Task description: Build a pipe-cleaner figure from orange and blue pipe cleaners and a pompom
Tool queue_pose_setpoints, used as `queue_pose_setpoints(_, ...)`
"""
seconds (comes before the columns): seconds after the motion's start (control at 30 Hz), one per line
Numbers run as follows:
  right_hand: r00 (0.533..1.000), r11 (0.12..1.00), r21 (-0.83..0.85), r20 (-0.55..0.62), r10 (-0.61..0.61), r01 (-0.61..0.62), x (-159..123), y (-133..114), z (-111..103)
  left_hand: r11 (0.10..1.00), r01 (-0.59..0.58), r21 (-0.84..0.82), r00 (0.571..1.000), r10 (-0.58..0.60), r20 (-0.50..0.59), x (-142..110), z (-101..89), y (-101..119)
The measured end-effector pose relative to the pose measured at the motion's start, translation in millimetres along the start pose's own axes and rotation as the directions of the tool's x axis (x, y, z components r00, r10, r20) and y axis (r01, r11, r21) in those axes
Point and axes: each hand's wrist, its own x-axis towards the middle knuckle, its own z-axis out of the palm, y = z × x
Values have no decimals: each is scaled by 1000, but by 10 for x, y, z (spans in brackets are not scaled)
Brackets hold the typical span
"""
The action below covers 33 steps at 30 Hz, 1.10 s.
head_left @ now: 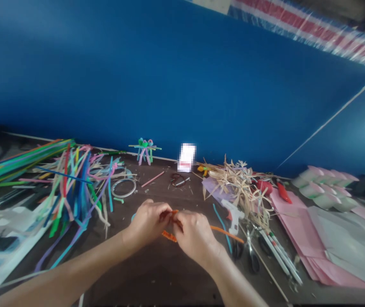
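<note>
Both hands meet over the middle of the dark table, pinching an orange pipe cleaner (169,236). My left hand (149,221) has its thumb and forefinger closed on one part of it. Close beside it, my right hand (197,234) grips the same pipe cleaner. A coiled or twisted stretch of orange shows below the fingers, and a straight orange length sticks out to the right past my right hand. The exact spot between the fingertips is partly hidden. Just right of my right hand lies a blue pipe cleaner (222,226).
Bundled colourful pipe cleaners (73,183) fill the left, behind a white power strip (6,251). A tape ring (124,187) lies nearby. At right are a glue gun (233,215), scissors (251,251), dried straw-like pieces (233,179) and pink sheets (300,234). A blue wall (169,85) stands behind.
</note>
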Motion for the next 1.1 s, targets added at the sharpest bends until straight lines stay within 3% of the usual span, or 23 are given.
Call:
queue_pose_setpoints(0.17, 999, 999, 7, 8, -42, 42, 7, 2, -18, 990, -105, 90, 994, 103, 29, -22, -27, -4)
queue_pose_setpoints(0.33, 999, 999, 26, -5, -42, 42, 17, 15, -61, 986, -114, 118, 990, 103, 95, -28, -65, 12)
queue_pose_setpoints(0.47, 999, 974, 225, -14, -29, 31, 85, 97, -67, 989, -138, 45, 985, 132, 113, -37, -69, 5)
queue_pose_setpoints(0.57, 998, 883, 466, 33, 50, -59, 167, 206, -25, 987, -152, -61, 980, 158, 119, -46, -91, 7)
queue_pose_setpoints(0.67, 988, 758, 635, 117, 98, -150, 220, 287, 48, 987, -93, -134, 991, 104, 79, -52, -128, 27)
queue_pose_setpoints(0.73, 985, 721, 672, 144, 97, -169, 217, 298, 91, 986, -35, -163, 998, 42, 40, -52, -144, 41)
queue_pose_setpoints(0.9, 988, 782, 604, 72, 136, -152, 141, 249, 130, 963, 104, -250, 994, -107, 2, -30, -125, 30)
queue_pose_setpoints(1.1, 986, 815, 558, 32, 166, -156, 126, 277, 153, 853, 217, -475, 976, -186, 112, 16, -105, -2)
